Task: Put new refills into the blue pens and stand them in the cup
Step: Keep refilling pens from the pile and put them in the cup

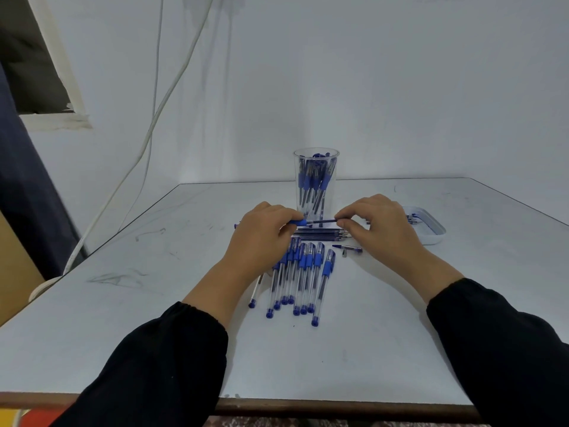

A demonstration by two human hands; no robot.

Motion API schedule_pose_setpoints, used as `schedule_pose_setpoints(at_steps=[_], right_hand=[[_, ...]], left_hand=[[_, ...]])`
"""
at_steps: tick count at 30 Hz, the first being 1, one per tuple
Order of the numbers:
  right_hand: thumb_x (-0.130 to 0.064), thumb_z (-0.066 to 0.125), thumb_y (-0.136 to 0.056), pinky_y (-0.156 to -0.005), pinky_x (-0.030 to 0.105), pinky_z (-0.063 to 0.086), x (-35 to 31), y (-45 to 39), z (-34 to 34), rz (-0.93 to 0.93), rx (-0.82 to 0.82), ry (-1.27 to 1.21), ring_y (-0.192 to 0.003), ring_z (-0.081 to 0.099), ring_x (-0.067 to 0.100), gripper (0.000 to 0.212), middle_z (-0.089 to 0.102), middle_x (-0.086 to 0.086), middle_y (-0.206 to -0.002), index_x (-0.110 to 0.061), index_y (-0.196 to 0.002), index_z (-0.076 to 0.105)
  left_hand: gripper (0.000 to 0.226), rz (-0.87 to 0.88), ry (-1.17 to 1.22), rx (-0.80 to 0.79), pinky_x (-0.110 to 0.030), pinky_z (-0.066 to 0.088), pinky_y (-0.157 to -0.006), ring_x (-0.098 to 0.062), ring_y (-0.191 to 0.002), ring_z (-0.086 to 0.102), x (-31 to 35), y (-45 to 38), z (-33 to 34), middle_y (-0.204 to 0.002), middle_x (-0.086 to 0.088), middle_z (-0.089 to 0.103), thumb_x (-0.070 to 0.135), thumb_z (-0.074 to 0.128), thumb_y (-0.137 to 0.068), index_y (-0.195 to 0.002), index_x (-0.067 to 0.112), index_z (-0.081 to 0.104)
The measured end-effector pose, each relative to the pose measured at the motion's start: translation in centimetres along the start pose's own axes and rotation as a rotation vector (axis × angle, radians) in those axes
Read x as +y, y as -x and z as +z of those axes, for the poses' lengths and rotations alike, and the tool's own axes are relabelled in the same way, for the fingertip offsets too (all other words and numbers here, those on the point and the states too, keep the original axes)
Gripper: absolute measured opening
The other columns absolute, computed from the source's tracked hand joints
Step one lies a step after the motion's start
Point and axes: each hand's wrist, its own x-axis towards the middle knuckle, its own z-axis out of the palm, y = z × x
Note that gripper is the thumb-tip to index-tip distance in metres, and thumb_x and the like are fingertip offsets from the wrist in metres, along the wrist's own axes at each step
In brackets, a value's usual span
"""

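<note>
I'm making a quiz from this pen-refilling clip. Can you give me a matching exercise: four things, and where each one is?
Things:
1. clear plastic cup
2. white shallow tray
3. row of capped blue pens
4. bundle of thin dark refills

Places:
A. nearest the person
B. far right
C. behind the hands
D. flat under the hands

Pairs: 1-C, 2-B, 3-A, 4-D

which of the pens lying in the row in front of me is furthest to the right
The pen at the right end of the row, set slightly apart, its blue end cap nearest you. The others lie bunched to its left.
</note>
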Motion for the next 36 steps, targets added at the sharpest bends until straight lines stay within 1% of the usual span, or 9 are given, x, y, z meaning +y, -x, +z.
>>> schedule_pose_setpoints(at_steps=[3,6,10,14,17,20,22,30,36], right_hand=[[-0.026,0.064,-0.090,-0.089,0.038,0.037,0.7,-0.2,-0.2,0.061,-0.007,0.002,-0.092,0.049,0.010,0.010,0.065,-0.015,-0.090,-0.028,-0.093,0.073],[-0.023,0.064,-0.090,-0.091,0.040,0.037,1.3,-0.2,-0.4,0.118,-0.021,0.000,-0.095,0.050,0.013,0.011,0.064,-0.014,-0.090,-0.027,-0.093,0.074],[-0.022,0.064,-0.090,-0.090,0.042,0.039,2.2,-0.4,-0.4,0.215,-0.019,-0.004,-0.096,0.052,0.019,0.011,0.067,-0.007,-0.091,-0.026,-0.091,0.074],[-0.024,0.062,-0.091,-0.090,0.042,0.035,2.5,-0.5,0.0,0.287,-0.045,0.037,-0.103,0.049,0.022,0.012,0.066,-0.002,-0.098,-0.026,-0.092,0.074],[-0.028,0.061,-0.091,-0.090,0.040,0.032,2.0,-1.0,1.1,0.306,-0.071,0.098,-0.107,0.046,0.021,0.013,0.064,-0.003,-0.106,-0.030,-0.093,0.074],[-0.035,0.057,-0.092,-0.091,0.037,0.028,1.3,-1.8,2.0,0.339,-0.158,0.196,-0.113,0.043,0.020,0.016,0.059,-0.004,-0.114,-0.036,-0.096,0.073],[-0.037,0.055,-0.093,-0.094,0.038,0.028,1.1,-2.3,2.5,0.350,-0.207,0.256,-0.115,0.042,0.021,0.017,0.056,-0.003,-0.116,-0.038,-0.099,0.072],[-0.037,0.055,-0.093,-0.095,0.039,0.030,0.7,-3.5,3.5,0.382,-0.304,0.334,-0.116,0.041,0.025,0.019,0.054,0.001,-0.118,-0.041,-0.106,0.070],[-0.037,0.053,-0.094,-0.096,0.039,0.031,0.8,-3.5,3.6,0.375,-0.327,0.350,-0.117,0.041,0.025,0.023,0.053,0.002,-0.120,-0.040,-0.110,0.069]], left_hand=[[0.025,-0.032,-0.008,0.008,-0.025,0.036,-0.085,-0.013,-0.098,0.050,-0.5,-0.2,-0.2,-0.107,0.006,0.068,0.015,0.053,-0.093,-0.113,0.021,0.067],[0.024,-0.052,-0.058,0.024,-0.030,0.034,-0.087,-0.016,-0.099,0.051,-1.1,-0.3,-0.4,-0.106,0.006,0.068,0.016,0.052,-0.094,-0.111,0.022,0.067],[0.024,-0.087,-0.112,0.069,-0.024,0.024,-0.083,-0.015,-0.100,0.050,-1.7,-0.4,-0.7,-0.105,0.009,0.067,0.016,0.051,-0.094,-0.109,0.024,0.067],[0.024,-0.125,-0.129,0.087,-0.024,0.021,-0.084,-0.015,-0.103,0.048,-1.9,-0.7,-0.9,-0.108,0.010,0.066,0.018,0.049,-0.095,-0.111,0.025,0.066],[0.025,-0.124,-0.134,0.081,-0.024,0.021,-0.084,-0.014,-0.103,0.048,-1.7,-0.8,-0.8,-0.109,0.010,0.066,0.018,0.048,-0.096,-0.112,0.026,0.065],[0.025,-0.112,-0.142,0.070,-0.023,0.020,-0.082,-0.014,-0.102,0.047,-1.5,-0.9,-0.6,-0.108,0.009,0.066,0.018,0.048,-0.096,-0.112,0.026,0.065],[0.025,-0.104,-0.143,0.071,-0.023,0.020,-0.081,-0.015,-0.102,0.048,-1.5,-0.9,-0.5,-0.107,0.009,0.066,0.018,0.048,-0.095,-0.111,0.026,0.066],[0.025,-0.075,-0.150,0.053,-0.023,0.020,-0.078,-0.015,-0.099,0.048,-1.4,-0.9,-0.3,-0.106,0.008,0.066,0.017,0.049,-0.095,-0.111,0.025,0.066],[0.025,-0.061,-0.147,0.047,-0.024,0.021,-0.079,-0.015,-0.099,0.048,-1.3,-0.9,-0.2,-0.105,0.009,0.066,0.017,0.048,-0.095,-0.111,0.025,0.066]])
